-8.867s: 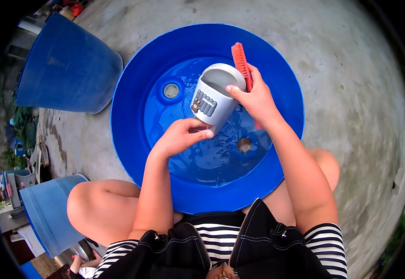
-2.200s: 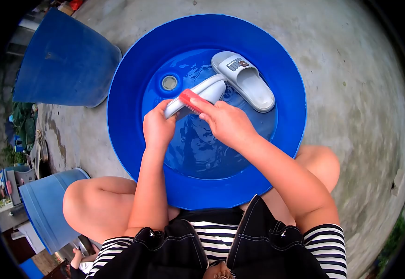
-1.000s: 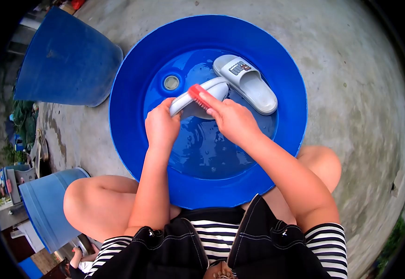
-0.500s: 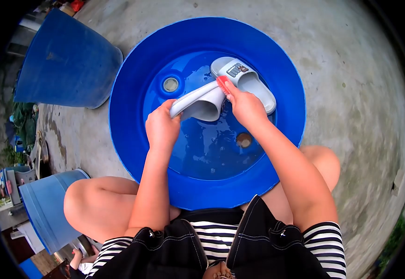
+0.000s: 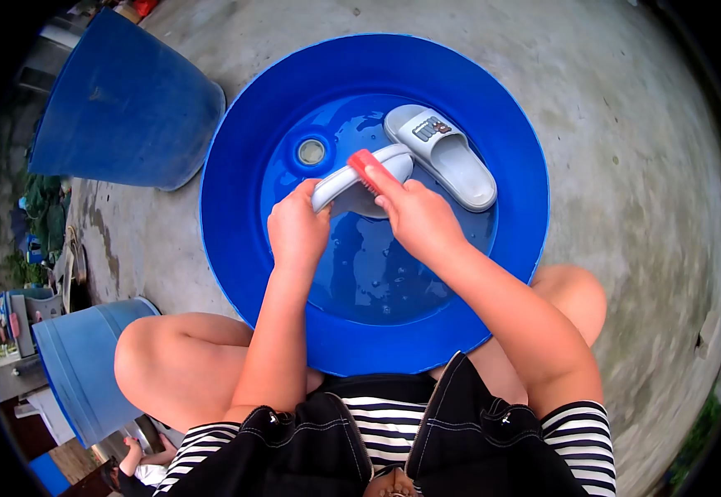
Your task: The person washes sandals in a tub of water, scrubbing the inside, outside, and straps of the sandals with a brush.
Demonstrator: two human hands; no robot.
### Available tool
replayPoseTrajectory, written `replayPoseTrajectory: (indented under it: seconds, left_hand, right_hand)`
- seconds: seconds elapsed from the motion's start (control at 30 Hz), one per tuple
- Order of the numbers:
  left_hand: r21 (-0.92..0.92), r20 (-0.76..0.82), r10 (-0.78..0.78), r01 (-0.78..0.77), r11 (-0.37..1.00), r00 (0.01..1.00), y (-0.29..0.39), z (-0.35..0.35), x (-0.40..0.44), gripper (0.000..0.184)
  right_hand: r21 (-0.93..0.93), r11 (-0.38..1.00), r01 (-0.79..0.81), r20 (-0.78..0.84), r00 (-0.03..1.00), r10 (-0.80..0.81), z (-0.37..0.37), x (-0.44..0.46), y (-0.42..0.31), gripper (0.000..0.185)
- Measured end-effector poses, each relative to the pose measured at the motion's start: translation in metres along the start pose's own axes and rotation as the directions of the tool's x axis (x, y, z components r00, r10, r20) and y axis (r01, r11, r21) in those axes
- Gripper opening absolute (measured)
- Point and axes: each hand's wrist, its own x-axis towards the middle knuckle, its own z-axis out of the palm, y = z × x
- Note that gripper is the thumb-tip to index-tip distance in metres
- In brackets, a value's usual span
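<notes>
My left hand (image 5: 298,225) grips one end of a light grey slide sandal (image 5: 340,184), which is tipped on its side above the water. Closed round a red scrubbing brush (image 5: 369,168), my right hand (image 5: 420,217) presses its bristles to the edge of the sole. The second slide sandal (image 5: 452,161), with a dark patterned patch on its strap, lies at the right inside the round blue tub (image 5: 240,182). Shallow water with bubbles covers the tub's floor. The strap of the held sandal is partly hidden behind my right hand and the brush.
A large blue barrel (image 5: 128,108) stands at the upper left on the concrete floor (image 5: 617,166). A lighter blue bucket (image 5: 95,364) is beside my left knee. Part of another person (image 5: 141,464) shows at the lower left, close to the bucket.
The brush has moved left along the sole's edge, toward my left hand, and lies more across the sandal. The round dark spot on the tub floor is now covered by my right forearm.
</notes>
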Motion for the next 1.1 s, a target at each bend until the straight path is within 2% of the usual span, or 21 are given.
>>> replayPoseTrajectory:
  seconds: [0.07,0.1,0.13,0.17,0.23,0.27,0.3,0.37,0.4,0.43,0.5,0.57,0.63,0.7,0.77,0.8,0.83,0.9,0.97,1.07,1.1]
  left_hand:
    - [0.009,-0.009,-0.012,0.012,1.000,1.000,-0.010,0.006,0.000,0.028]
    - [-0.062,0.012,0.015,-0.014,0.998,1.000,-0.014,0.009,0.001,0.028]
    - [-0.133,0.030,0.042,-0.038,0.990,0.999,-0.019,0.010,0.001,0.028]
    - [-0.130,0.032,0.045,-0.041,0.991,0.998,-0.022,0.013,-0.001,0.028]
    - [-0.048,0.065,-0.025,0.028,0.998,0.998,-0.011,0.012,-0.003,0.028]
    - [-0.055,0.065,-0.024,0.027,0.998,0.998,-0.008,0.010,-0.003,0.029]
    - [-0.058,0.066,-0.024,0.028,0.998,0.998,-0.009,0.010,-0.003,0.029]
    - [0.003,0.042,-0.005,0.005,1.000,0.999,-0.010,0.010,0.000,0.036]
    - [0.002,0.042,-0.004,0.004,1.000,0.999,-0.013,0.010,0.001,0.036]
    - [-0.008,0.039,-0.019,0.020,1.000,0.999,-0.018,0.012,0.002,0.036]
    - [-0.010,0.049,-0.031,0.032,0.999,0.998,-0.021,0.012,0.002,0.036]
    - [-0.075,0.053,-0.076,0.080,0.994,0.996,-0.019,0.012,0.003,0.035]
    - [-0.073,0.046,-0.061,0.064,0.995,0.997,-0.020,0.013,0.004,0.035]
    - [-0.013,0.036,-0.034,0.035,0.999,0.999,-0.020,0.012,0.006,0.035]
    - [-0.049,0.043,-0.062,0.064,0.997,0.997,-0.026,0.013,0.011,0.035]
    - [-0.080,0.055,-0.093,0.097,0.992,0.994,-0.030,0.013,0.011,0.035]
    - [-0.078,0.058,-0.096,0.100,0.992,0.994,-0.032,0.013,0.012,0.035]
    - [-0.091,0.037,-0.037,0.040,0.995,0.999,-0.034,0.014,0.013,0.034]
    - [-0.096,0.046,-0.046,0.050,0.994,0.998,-0.031,0.011,0.015,0.033]
    - [-0.074,0.026,-0.059,0.061,0.995,0.998,-0.038,0.012,0.018,0.031]
    - [-0.053,-0.001,-0.051,0.051,0.997,0.999,-0.041,0.014,0.019,0.030]
  right_hand:
    - [0.142,0.985,0.095,0.099,0.989,-0.110,-0.002,-0.019,-0.032,0.051]
    - [0.202,0.970,0.136,0.124,0.979,-0.163,-0.001,-0.025,-0.036,0.051]
    - [0.095,0.984,0.153,0.134,0.977,-0.165,-0.001,-0.020,-0.030,0.052]
    - [0.014,0.994,0.105,0.125,0.987,-0.106,-0.006,-0.013,-0.025,0.051]
    - [-0.020,0.999,-0.040,0.005,0.999,0.040,0.004,0.008,0.011,0.048]
    - [-0.089,0.980,-0.180,0.087,0.978,0.187,-0.008,0.020,0.018,0.047]
    - [-0.141,0.965,-0.222,0.060,0.971,0.232,-0.012,0.021,0.017,0.047]
    - [-0.054,0.993,-0.108,0.044,0.993,0.111,-0.010,0.007,-0.002,0.046]
    - [-0.050,0.999,0.003,0.054,0.999,0.000,-0.004,-0.004,-0.015,0.048]
    - [0.017,0.999,0.050,0.157,0.986,-0.052,-0.003,-0.013,-0.027,0.049]
    - [0.018,0.999,0.051,0.169,0.984,-0.053,0.000,-0.016,-0.025,0.049]
    - [-0.056,0.997,-0.061,0.060,0.996,0.064,0.003,0.001,0.006,0.048]
    - [-0.077,0.981,-0.176,0.055,0.982,0.181,-0.004,0.015,0.018,0.046]
    - [-0.096,0.984,-0.150,0.034,0.987,0.154,-0.002,0.011,0.015,0.046]
    - [-0.096,0.995,-0.038,0.126,0.991,0.050,-0.007,-0.003,-0.010,0.045]
    - [-0.111,0.992,0.053,0.229,0.973,-0.026,-0.006,-0.008,-0.017,0.043]
    - [-0.108,0.993,0.051,0.233,0.972,-0.025,-0.004,-0.008,-0.014,0.043]
    - [-0.130,0.991,0.030,0.117,0.993,-0.015,-0.006,-0.005,-0.005,0.040]
    - [-0.133,0.990,0.038,0.167,0.986,-0.015,-0.021,0.001,-0.002,0.039]
    - [-0.013,1.000,0.001,0.193,0.981,0.001,-0.026,0.006,-0.003,0.040]
    - [0.097,0.994,-0.043,0.135,0.990,0.030,-0.029,0.009,-0.001,0.045]
